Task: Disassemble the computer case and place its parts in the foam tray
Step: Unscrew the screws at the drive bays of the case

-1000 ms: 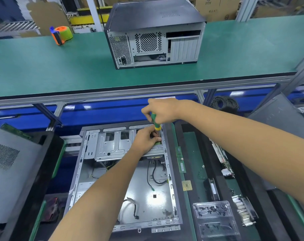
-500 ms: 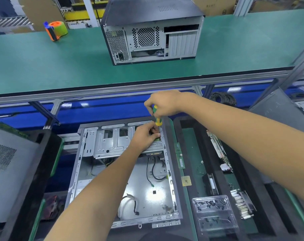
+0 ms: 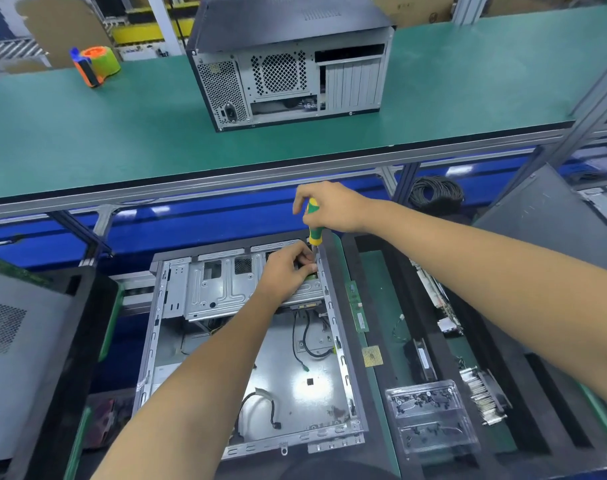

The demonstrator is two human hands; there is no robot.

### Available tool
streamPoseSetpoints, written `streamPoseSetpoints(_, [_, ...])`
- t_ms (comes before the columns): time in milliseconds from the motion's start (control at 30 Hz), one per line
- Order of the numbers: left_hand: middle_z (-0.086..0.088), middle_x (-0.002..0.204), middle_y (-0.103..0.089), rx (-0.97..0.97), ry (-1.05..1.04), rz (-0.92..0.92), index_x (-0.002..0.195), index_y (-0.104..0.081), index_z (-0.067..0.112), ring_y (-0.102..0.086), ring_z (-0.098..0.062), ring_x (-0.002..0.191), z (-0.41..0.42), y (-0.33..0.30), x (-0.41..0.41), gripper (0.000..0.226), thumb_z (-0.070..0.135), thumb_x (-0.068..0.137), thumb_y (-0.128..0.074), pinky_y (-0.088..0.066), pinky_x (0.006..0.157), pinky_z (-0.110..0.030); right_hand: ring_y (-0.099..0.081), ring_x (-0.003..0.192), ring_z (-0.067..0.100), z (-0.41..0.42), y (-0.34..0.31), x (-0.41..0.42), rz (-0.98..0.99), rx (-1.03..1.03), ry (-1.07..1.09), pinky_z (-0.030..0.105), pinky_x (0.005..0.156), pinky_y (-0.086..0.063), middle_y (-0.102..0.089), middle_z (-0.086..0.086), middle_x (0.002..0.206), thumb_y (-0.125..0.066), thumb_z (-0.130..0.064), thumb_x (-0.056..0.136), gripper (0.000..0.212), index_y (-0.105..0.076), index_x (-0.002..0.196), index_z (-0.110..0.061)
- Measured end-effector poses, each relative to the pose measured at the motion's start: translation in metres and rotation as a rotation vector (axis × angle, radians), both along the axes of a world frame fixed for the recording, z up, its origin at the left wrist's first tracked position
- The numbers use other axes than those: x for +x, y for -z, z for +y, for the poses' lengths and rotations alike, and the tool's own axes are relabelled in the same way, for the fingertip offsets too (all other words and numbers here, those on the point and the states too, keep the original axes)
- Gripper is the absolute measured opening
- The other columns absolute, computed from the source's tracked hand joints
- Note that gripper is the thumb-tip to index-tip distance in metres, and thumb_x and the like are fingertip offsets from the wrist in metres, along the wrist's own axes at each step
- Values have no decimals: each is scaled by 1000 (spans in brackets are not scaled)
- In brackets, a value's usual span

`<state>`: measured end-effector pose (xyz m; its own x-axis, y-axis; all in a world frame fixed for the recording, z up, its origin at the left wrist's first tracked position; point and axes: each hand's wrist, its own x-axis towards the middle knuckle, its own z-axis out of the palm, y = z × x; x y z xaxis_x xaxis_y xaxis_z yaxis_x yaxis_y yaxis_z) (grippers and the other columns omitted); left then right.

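The open computer case (image 3: 305,386) lies flat on the lower bench, with loose cables on its floor. A silver drive cage (image 3: 219,289) spans its far end. My left hand (image 3: 288,271) rests on the cage's right end, fingers curled at the corner. My right hand (image 3: 333,206) holds a green and yellow screwdriver (image 3: 314,233) upright just above it, with the tip down at the case's far right corner beside my left fingers. The black foam tray (image 3: 395,289) sits to the right of the case and holds a memory stick (image 3: 357,306), a processor chip (image 3: 372,356) and a heat sink (image 3: 482,396).
A closed computer case (image 3: 288,60) and a tape dispenser (image 3: 96,65) stand on the upper green bench. A grey side panel (image 3: 18,341) leans at the left and another (image 3: 551,209) at the right. A clear screw box (image 3: 430,417) lies on the tray. A cable coil (image 3: 435,192) sits behind.
Both hands stay at the case's far right corner. My right hand's grip on the screwdriver handle has shifted a little, and the view has tipped slightly.
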<state>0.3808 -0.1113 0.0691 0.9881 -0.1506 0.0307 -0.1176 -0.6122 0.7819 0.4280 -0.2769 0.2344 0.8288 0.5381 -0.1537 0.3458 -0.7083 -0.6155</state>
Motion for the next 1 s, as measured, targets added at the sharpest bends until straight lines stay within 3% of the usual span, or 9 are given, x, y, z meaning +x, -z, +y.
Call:
streamPoseSetpoints(167, [13, 77, -68, 9, 11, -22, 89, -64, 20, -64, -1, 77, 0, -2, -1, 19, 11, 84, -81, -42, 71, -8, -54, 89, 25, 7, -9, -5, 1, -108, -128, 42, 60, -46, -49, 4, 111, -61, 4, 79, 34, -57, 105, -17])
streamPoseSetpoints(300, [9, 81, -69, 30, 18, -26, 93, -63, 18, -63, -3, 79, 1, -3, -1, 19, 13, 84, -79, -45, 76, -15, -52, 75, 23, 14, -15, -6, -303, -443, -165, 34, 56, -27, -54, -3, 84, -50, -40, 95, 18, -48, 99, -22])
streamPoseSetpoints(400, [9, 82, -69, 41, 16, -22, 93, -64, 18, -63, -3, 81, 1, -3, 0, 18, 14, 84, -79, -46, 76, -17, -43, 62, 16, 19, -14, -6, -326, -462, -191, 33, 55, -22, -52, -5, 72, -42, -34, 98, 12, -44, 93, -23])
streamPoseSetpoints(567, [12, 80, -67, 51, 13, -15, 92, -63, 22, -62, -4, 81, 0, -3, 1, 20, 15, 83, -80, -47, 78, -21, -39, 64, 13, 22, -20, -7, -208, -418, -239, 31, 55, -24, -41, -6, 89, -58, -12, 81, 22, -49, 95, -27])
streamPoseSetpoints(667, [12, 82, -68, 53, -2, 10, 90, -63, 26, -63, -2, 83, -1, -2, 1, 22, 15, 84, -81, -48, 80, -20, -43, 65, 13, 25, -25, -8, -228, -567, -261, 32, 55, -26, -46, -7, 87, -60, -33, 89, 18, -49, 101, -26])
streamPoseSetpoints(733, [11, 83, -68, 43, -4, 25, 91, -63, 23, -63, -2, 84, -1, -2, 2, 21, 14, 84, -81, -48, 80, -18, -43, 64, 15, 28, -26, -7, -320, -683, -263, 33, 54, -24, -50, -2, 80, -42, -44, 99, 21, -45, 95, -24])
streamPoseSetpoints(833, [10, 84, -69, 34, -7, 25, 92, -64, 19, -64, -3, 84, -1, -2, 2, 21, 12, 83, -81, -47, 79, -18, -40, 63, 17, 30, -26, -5, -305, -641, -342, 33, 55, -25, -49, -3, 84, -44, -27, 97, 7, -46, 90, -25])
streamPoseSetpoints(933, [8, 86, -70, 30, -5, 5, 92, -64, 20, -64, -1, 84, -1, -3, 1, 24, 9, 81, -82, -45, 77, -11, -45, 68, 20, 27, -27, -6, -230, -553, -369, 31, 54, -26, -41, -2, 99, -60, -13, 85, 24, -52, 103, -27])
streamPoseSetpoints(1000, [8, 87, -70, 21, 0, 5, 95, -65, 18, -65, -2, 85, -2, -2, 1, 24, 8, 81, -82, -47, 79, -12, -47, 69, 19, 25, -29, -7, -192, -556, -349, 31, 54, -27, -43, -1, 102, -59, -19, 89, 30, -47, 115, -30])
